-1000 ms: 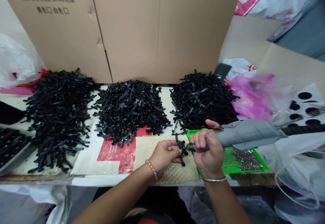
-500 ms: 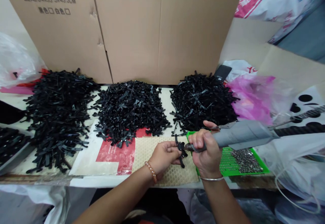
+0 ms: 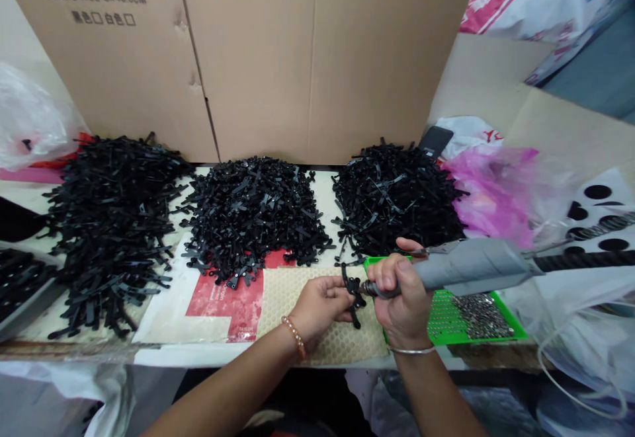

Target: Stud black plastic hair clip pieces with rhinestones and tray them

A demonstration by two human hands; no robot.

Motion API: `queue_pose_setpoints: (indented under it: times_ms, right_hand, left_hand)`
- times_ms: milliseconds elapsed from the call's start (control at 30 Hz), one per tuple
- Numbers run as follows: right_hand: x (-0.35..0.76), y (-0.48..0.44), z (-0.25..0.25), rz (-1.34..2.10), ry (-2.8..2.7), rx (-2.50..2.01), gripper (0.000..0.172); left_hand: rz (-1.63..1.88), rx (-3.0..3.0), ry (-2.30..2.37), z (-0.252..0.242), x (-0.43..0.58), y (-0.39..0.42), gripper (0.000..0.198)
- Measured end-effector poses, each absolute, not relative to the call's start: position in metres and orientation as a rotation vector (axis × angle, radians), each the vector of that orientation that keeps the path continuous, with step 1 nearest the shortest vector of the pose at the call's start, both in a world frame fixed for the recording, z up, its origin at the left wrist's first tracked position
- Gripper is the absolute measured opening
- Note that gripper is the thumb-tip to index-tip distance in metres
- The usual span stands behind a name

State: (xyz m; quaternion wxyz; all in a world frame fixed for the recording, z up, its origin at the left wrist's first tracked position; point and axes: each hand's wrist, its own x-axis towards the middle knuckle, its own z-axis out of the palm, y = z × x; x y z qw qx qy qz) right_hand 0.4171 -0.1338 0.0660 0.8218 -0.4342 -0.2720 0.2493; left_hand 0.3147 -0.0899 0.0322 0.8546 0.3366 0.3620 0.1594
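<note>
My left hand (image 3: 325, 305) pinches a small black jointed part (image 3: 355, 295) above a cream honeycomb-textured mat (image 3: 282, 298). Wrapped round a grey power screwdriver (image 3: 461, 265), my right hand (image 3: 404, 298) holds it nearly level, its tip pointing left. That tip meets the black part near its middle; whether a screw sits there is too small to tell. Beside my right hand lies a green tray (image 3: 518, 332) with small metal screws (image 3: 483, 315), some set in rows of holes and others heaped loose. My right hand partly hides the tray.
Three heaps of black strips stand along the table: a left heap (image 3: 114, 225), a middle heap (image 3: 258, 212) and a right heap (image 3: 397, 199). Behind them rises a large cardboard box (image 3: 248, 60). A pink plastic bag (image 3: 496, 186) and the screwdriver's black cable (image 3: 585, 260) lie rightward.
The rear of the screwdriver and its cable have shifted slightly. Both hands keep their places, with the tip still at the black part.
</note>
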Motion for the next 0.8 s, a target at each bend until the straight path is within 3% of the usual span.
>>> queue_pose_setpoints:
  times_ms: [500, 800]
  right_hand:
    - [0.419, -0.134, 0.055, 0.625, -0.81, -0.959, 0.013]
    - [0.427, -0.138, 0.057, 0.772, -0.797, -0.963, 0.023]
  left_hand:
    - [0.338, 0.708, 0.766, 0.028, 0.315, -0.091, 0.038]
    - [0.337, 0.708, 0.827, 0.031, 0.321, -0.095, 0.036]
